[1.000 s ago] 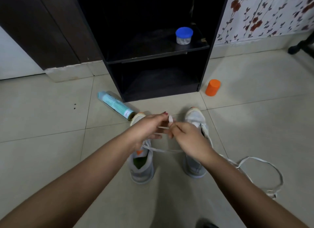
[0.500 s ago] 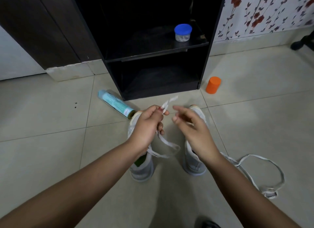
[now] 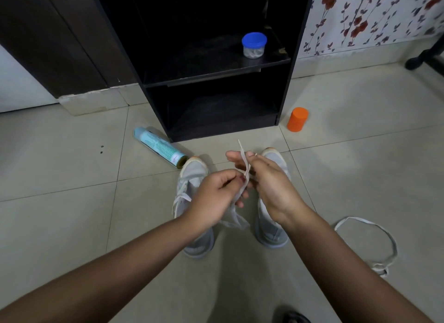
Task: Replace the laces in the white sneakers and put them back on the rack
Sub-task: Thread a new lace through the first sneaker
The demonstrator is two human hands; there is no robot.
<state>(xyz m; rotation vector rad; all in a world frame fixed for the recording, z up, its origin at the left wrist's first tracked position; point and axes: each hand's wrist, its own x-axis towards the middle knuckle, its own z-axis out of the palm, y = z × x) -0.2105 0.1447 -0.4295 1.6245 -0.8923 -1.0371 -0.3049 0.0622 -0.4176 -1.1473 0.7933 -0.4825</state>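
The lace (image 3: 242,154) is thin, flat, soft and very light. It bends and flops, so it will not push through a hole by itself. The best place to hold it is close to the stiff tip, which sticks up above the fingers. The left hand (image 3: 213,200) has its fingers curled and pinches the lace lower down. The right hand (image 3: 274,185) is more open, and its thumb and first fingers pinch the lace just under the tip. Below the hands, the lace hangs down in a loop toward the left shoe (image 3: 193,168). I think it is being put into that shoe, which has some lace across its top. The right shoe (image 3: 271,231) stands just beside it on the floor tiles. Both shoes are in front of the black rack (image 3: 287,94), not on it yet. They look light and soft, and easy to lift by the heel. A loose lace (image 3: 360,219) lies in a ring on the floor to the right. On the upper shelf stands a jar (image 3: 254,45) with a blue lid. It has something pale inside, but I cannot tell what. An orange tub (image 3: 297,119) stands beside the rack, and I cannot see inside it. A spray can (image 3: 161,148) lies on its side near the left shoe.
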